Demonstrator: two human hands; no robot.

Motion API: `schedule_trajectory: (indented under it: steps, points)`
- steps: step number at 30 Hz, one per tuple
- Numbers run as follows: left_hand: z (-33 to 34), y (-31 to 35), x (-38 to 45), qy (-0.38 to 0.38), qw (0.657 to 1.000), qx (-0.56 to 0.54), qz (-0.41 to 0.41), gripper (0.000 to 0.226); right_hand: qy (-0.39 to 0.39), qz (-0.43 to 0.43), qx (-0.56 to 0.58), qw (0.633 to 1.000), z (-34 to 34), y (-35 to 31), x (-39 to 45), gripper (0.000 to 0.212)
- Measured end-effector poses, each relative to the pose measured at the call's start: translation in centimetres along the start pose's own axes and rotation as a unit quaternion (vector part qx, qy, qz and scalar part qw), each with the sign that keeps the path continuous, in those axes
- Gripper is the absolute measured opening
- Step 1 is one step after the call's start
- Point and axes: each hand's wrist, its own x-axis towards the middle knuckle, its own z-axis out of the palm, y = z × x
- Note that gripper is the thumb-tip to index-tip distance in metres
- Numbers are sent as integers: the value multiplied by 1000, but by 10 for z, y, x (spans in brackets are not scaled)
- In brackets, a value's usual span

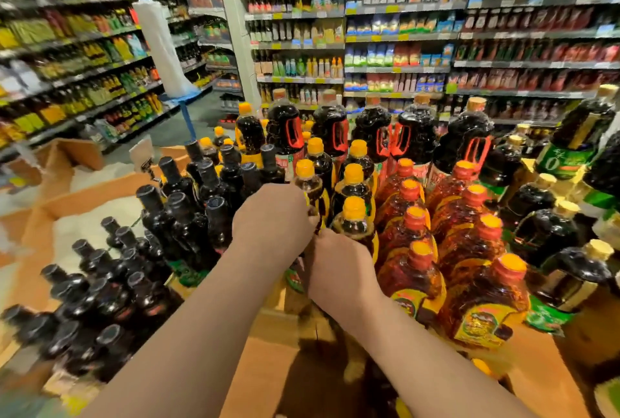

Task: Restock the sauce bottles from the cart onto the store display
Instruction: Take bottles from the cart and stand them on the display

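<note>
Both hands, left hand (273, 216) and right hand (339, 270), meet on an upright dark yellow-capped plastic sauce bottle (354, 223) (fingers hidden, grip unclear).

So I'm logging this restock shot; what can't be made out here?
Head view only:
- Bottle under both hands: left hand and right hand cover it.
- Both grips: fingers face away.
- Shelf labels: blurred.
- Green-label bottle: cut by right edge.
</note>
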Motion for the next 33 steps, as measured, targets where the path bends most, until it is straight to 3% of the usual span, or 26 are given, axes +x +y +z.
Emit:
schedule_trajectory:
  steps: [3,9,13,19,22,26,30,33]
  points:
    - [4,-1,-26,-9,999,0,-47,43,-16,-62,54,996,4,-4,-17,13]
    - [9,-11,-82,-27,989,-11,-145,43,-56,-152,145,976,-2,-22,-47,33]
    - [1,-25,-119,-24,979,-4,-204,39,-74,-199,136,968,1,-47,-64,40]
    - [-15,-45,-180,1,956,-3,-293,45,-89,-310,158,933,-18,-85,-91,27]
    - [-19,-56,-228,13,932,4,-361,47,-155,-388,144,897,-26,-113,-113,26]
    - [-20,-71,-318,22,883,32,-469,41,-172,-497,131,840,-25,-164,-169,29]
    - [-28,-67,-414,19,835,49,-547,40,-187,-548,144,803,-44,-201,-240,26]
    - [-39,-52,-487,37,793,49,-606,36,-211,-601,157,755,-53,-220,-291,24]
